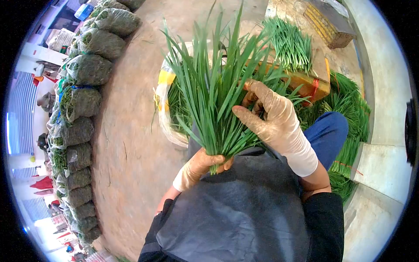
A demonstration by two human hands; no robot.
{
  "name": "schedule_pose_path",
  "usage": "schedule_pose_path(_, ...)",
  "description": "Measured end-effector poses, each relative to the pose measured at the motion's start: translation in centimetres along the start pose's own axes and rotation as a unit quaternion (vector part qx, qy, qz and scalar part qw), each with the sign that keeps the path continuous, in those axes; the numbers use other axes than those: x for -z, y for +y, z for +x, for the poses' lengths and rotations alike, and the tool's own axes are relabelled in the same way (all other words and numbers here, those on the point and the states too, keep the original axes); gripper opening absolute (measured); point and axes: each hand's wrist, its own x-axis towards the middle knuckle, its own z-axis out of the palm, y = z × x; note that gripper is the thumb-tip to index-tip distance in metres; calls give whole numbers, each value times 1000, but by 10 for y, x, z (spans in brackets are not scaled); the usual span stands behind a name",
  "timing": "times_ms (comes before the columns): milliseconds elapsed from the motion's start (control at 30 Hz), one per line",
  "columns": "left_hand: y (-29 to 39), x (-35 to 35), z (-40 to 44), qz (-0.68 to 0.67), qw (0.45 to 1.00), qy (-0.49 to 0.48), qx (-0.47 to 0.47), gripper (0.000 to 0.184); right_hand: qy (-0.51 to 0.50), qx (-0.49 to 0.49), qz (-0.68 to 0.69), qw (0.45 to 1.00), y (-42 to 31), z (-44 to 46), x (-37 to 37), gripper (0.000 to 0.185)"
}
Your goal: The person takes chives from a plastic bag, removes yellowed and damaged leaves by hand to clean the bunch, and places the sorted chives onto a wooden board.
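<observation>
My left hand [201, 164], in a soiled thin glove, is closed round the lower ends of a bunch of Chinese chives [216, 111]. The long green leaves fan out upward, above a dark apron [235, 205] over my lap. My right hand [275, 113], gloved too and stained brown at the fingers, is beside the bunch on the right. Its thumb and forefinger are apart, with the other fingers bent. Whether the fingertips touch the leaves I cannot tell.
Behind the bunch stands a clear plastic bag [165, 124] with loose leaves inside. A sorted chive pile [290, 46] lies on a box [322, 87] at the upper right. More chives [349, 113] lie along the right wall. Several stuffed sacks [89, 70] line the left.
</observation>
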Motion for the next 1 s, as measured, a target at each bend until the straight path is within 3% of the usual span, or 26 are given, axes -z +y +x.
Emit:
schedule_pose_path(67, -5, 0, -3, -18, 1000, -4, 3, 60, 62, 27, 97, 993, 0, -5, -3, 42)
schedule_pose_path(167, -4, -1, -7, -36, 999, -6, 16, 62, 234, 205, -46, 949, -2, -1, 2, 35)
schedule_pose_path(267, 1, -2, -8, -18, 999, -3, 36, 64, 249, 263, -68, 930, -11, 1, 10, 27)
schedule_pose_path(333, 2, -3, -9, 0, 999, -1, 46, 64, 167, 251, -100, 948, -13, 7, 8, 22)
schedule_pose_path(367, 2, -3, -8, 8, 999, 6, 48, 63, 155, 196, -99, 963, -16, 7, 6, 22)
schedule_pose_path(533, 4, -7, -7, 37, 997, 23, 59, 61, 150, 174, -71, 971, 9, 8, -5, 25)
schedule_pose_path(600, 2, -7, -5, 46, 997, 20, 55, 58, 67, 139, 19, 988, 20, 9, -7, 22)
schedule_pose_path(667, -4, -4, -3, 42, 998, 26, 47, 55, 92, 163, 33, 982, 29, 8, -12, 21)
schedule_pose_path(733, -5, -3, -2, 39, 998, 33, 37, 53, 106, 103, 111, 983, 32, 5, -12, 21)
schedule_pose_path(800, 1, -4, 0, -19, 998, 49, 35, 54, 128, 103, 131, 978, 40, 1, -13, 18)
schedule_pose_path(867, 3, -4, 2, -38, 997, 62, 22, 51, 95, -38, 349, 932, 41, -4, -5, 14)
schedule_pose_path(933, -2, 7, 1, -37, 995, 88, 33, 45, 164, 54, 375, 911, 60, -1, 12, 17)
schedule_pose_path(967, -2, 5, -1, -36, 992, 120, 27, 40, 172, -53, 537, 824, 75, -5, 24, 19)
schedule_pose_path(1000, 2, 4, -4, -37, 991, 124, 30, 40, 21, 61, 552, 831, 95, 1, 42, 22)
